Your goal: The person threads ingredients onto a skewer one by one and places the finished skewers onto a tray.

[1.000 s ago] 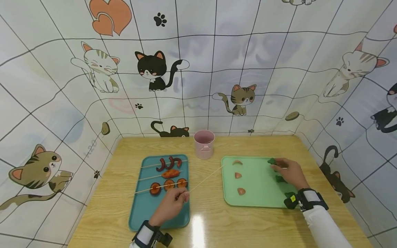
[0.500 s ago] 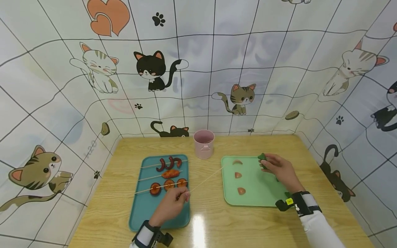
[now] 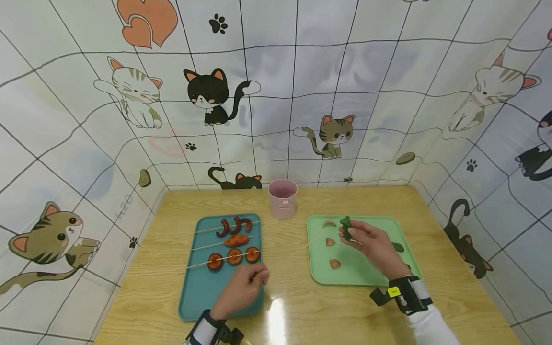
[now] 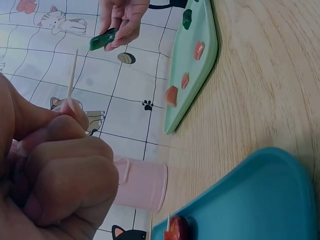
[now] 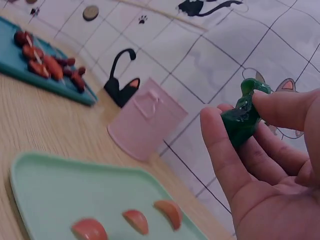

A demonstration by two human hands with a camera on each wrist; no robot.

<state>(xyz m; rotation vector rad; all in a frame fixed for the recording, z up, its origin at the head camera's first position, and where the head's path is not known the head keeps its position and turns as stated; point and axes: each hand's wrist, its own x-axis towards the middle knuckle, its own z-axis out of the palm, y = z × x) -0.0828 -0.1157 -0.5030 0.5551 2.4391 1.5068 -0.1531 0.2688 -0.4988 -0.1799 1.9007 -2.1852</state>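
Above the blue tray's right edge, my left hand (image 3: pixel 242 290) grips the end of a thin wooden skewer (image 4: pixel 73 75). Its bare tip points up and to the right, towards the green tray. My right hand (image 3: pixel 374 245) pinches a glossy dark green piece (image 5: pixel 245 112), perhaps green pepper, between thumb and fingers, over the green tray (image 3: pixel 318 277). The skewer's tip and the green piece are apart. Three reddish wedges (image 5: pixel 136 221) lie in a column along that tray's left side. More green pieces (image 3: pixel 397 247) lie at its right, partly hidden by my right hand.
On the blue tray (image 3: pixel 199 294) lie three loaded skewers: curled dark red pieces (image 3: pixel 235 226), an orange-brown piece (image 3: pixel 236 241) and round brown slices (image 3: pixel 234 257). A pink cup (image 3: pixel 282 201) stands at the back between the trays. A cat-patterned cloth (image 3: pixel 276 96) surrounds the table.
My right hand has lifted a green piece from the green tray's far right and carried it left towards the skewer. My left hand has stayed almost still, with the skewer slightly raised.
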